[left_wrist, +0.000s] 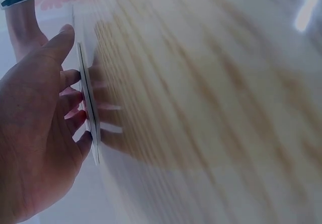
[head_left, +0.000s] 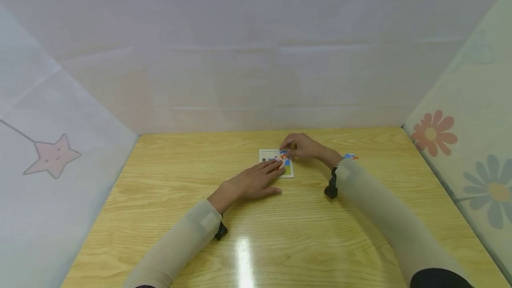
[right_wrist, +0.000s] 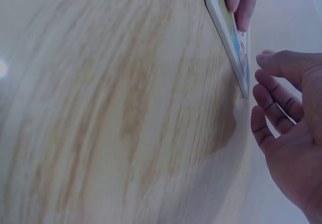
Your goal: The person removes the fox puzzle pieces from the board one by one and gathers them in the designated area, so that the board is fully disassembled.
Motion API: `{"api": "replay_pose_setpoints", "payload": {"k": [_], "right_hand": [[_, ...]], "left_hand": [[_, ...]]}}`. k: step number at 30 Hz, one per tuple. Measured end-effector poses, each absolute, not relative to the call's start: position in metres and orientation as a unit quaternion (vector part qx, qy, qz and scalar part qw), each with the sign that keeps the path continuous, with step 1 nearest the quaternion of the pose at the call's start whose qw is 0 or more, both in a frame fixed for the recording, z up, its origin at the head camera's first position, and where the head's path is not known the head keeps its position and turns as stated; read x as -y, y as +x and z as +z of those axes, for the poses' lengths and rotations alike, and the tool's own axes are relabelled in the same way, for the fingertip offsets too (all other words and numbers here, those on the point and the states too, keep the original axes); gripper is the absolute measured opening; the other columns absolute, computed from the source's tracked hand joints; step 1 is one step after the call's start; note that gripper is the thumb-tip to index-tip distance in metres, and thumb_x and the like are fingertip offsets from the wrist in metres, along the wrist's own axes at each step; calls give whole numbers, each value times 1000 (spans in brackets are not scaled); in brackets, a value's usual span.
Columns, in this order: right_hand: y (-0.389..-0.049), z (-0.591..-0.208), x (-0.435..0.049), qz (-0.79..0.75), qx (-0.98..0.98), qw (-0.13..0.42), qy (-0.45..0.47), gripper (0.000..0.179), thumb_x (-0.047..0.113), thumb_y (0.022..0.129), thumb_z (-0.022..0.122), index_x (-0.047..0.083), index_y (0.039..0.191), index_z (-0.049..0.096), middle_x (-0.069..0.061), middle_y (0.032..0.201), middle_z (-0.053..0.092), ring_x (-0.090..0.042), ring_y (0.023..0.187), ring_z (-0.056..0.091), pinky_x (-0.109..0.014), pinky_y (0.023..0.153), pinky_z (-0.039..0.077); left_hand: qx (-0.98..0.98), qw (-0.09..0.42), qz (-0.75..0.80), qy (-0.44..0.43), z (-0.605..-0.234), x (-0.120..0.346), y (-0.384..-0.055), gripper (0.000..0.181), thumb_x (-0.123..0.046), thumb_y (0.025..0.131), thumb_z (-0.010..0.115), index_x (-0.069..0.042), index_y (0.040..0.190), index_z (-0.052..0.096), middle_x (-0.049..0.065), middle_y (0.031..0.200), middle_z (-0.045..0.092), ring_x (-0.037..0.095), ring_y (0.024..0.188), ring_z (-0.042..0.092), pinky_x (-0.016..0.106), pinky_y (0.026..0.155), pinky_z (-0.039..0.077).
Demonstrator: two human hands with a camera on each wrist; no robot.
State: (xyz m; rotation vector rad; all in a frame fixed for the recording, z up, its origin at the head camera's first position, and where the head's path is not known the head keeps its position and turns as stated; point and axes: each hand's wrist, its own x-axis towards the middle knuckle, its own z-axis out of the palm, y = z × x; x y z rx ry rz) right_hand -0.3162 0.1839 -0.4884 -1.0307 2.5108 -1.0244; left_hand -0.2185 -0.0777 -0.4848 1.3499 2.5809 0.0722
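A small, flat picture board (head_left: 290, 174) with a pale border and a colourful cartoon picture lies near the back of the wooden table. My left hand (head_left: 258, 181) rests over its lower left part, fingers outstretched on the picture. In the left wrist view, the fingertips (left_wrist: 75, 116) touch the board's face. My right hand (head_left: 305, 146) hovers at the board's upper right corner, thumb and forefinger bent close to the picture. In the right wrist view, its loosely bent fingers (right_wrist: 271, 100) stand just beside the board's edge (right_wrist: 229, 40), with nothing visible between them.
A small colourful piece (head_left: 351, 157) lies on the table (head_left: 180, 168) beyond my right wrist, partly hidden by it. A pale wall (head_left: 224, 79) stands behind the table, with decorated panels at the left and right sides.
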Motion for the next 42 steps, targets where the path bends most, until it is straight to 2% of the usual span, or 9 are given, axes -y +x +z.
{"api": "replay_pose_setpoints", "payload": {"k": [7, 16, 33, 42], "right_hand": [[-317, -489, -182, -333, -860, 121, -368, 22, 1, 96, 76, 4, 118, 78, -11, 119, 70, -26, 106, 64, -47, 91, 56], [-316, -491, -178, -307, -862, 125, -383, 19, 0, 99, 72, 7, 114, 81, -14, 119, 64, -26, 96, 60, -44, 82, 54], [-317, -493, -176, -308, -863, 138, -375, 16, -3, 97, 70, 8, 105, 79, -16, 119, 61, -26, 98, 56, -37, 80, 48], [-316, -488, -175, -304, -863, 152, -373, 15, -3, 97, 71, 6, 107, 78, -17, 121, 60, -26, 99, 56, -38, 82, 48]], "left_hand": [[-880, 121, 39, 457, -483, 75, -217, 76, -57, 112, 41, -11, 170, 22, 10, 178, 12, 31, 164, 12, 48, 132, 19], [-880, 118, 39, 457, -482, 74, -216, 79, -57, 111, 44, -11, 170, 22, 10, 178, 14, 33, 164, 13, 49, 132, 21], [-883, 132, 49, 448, -475, 68, -213, 81, -60, 109, 46, -10, 170, 24, 10, 178, 16, 34, 163, 15, 48, 132, 20], [-885, 128, 36, 445, -478, 67, -214, 82, -61, 109, 46, -11, 170, 24, 8, 178, 15, 32, 164, 15, 46, 132, 20]]}}
